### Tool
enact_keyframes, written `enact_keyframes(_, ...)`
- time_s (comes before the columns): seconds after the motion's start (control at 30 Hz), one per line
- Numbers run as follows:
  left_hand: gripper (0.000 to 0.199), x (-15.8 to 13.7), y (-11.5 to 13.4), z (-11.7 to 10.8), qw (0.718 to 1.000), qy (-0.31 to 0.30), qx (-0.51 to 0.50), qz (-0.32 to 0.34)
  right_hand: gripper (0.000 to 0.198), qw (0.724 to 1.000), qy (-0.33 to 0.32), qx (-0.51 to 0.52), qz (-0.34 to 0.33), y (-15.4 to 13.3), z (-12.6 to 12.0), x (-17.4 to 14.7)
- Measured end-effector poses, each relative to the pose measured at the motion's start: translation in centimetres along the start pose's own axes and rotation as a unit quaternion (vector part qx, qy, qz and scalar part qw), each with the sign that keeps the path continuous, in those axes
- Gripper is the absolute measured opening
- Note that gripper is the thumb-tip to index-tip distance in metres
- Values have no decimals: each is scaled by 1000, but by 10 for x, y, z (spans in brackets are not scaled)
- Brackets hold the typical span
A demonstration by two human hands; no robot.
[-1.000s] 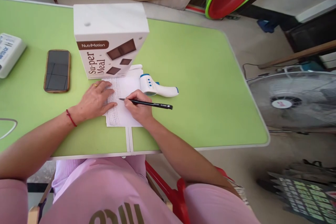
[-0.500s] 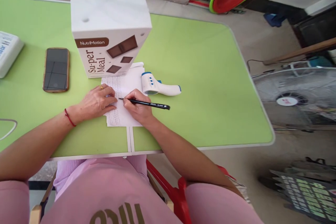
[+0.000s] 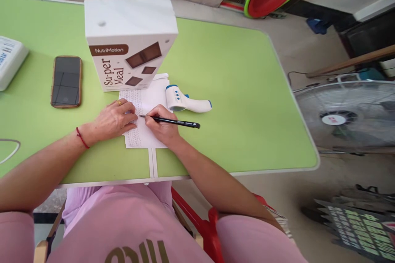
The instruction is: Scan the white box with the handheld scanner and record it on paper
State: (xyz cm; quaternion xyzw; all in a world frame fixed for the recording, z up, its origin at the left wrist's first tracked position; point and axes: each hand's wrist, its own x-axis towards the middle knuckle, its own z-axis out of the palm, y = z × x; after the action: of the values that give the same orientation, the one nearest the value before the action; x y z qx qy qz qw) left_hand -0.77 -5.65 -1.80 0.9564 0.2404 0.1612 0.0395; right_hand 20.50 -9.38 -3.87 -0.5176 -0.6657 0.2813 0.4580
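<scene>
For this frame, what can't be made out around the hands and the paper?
Head view only:
- Writing on the paper: too small to read.
- Paper's middle: covered by the left hand and right hand.
- Paper's far edge: behind the NutriMotion box.
- White device: cut off by the left edge.

the scene is lit brightly and evenly by soft daylight, and only faint shadows are cast under the box and the hands. mild glare is seen on the box top. straight lines are bent towards the edges, and fine detail is smeared there.
</scene>
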Motion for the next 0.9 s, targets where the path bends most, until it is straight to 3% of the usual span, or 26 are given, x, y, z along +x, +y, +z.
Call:
enact_keyframes(0.33,12,2,2,-1,1000,-12,25,-3,15,1000,-12,-19,7,3,0,0)
enact_keyframes(0.63,17,4,24,-10,986,-138,81,-50,15,1000,-11,-14,-6,4,-1,-2)
enact_keyframes(0.9,17,4,27,-14,979,-166,95,-67,16,999,-3,-28,-15,3,-1,-1)
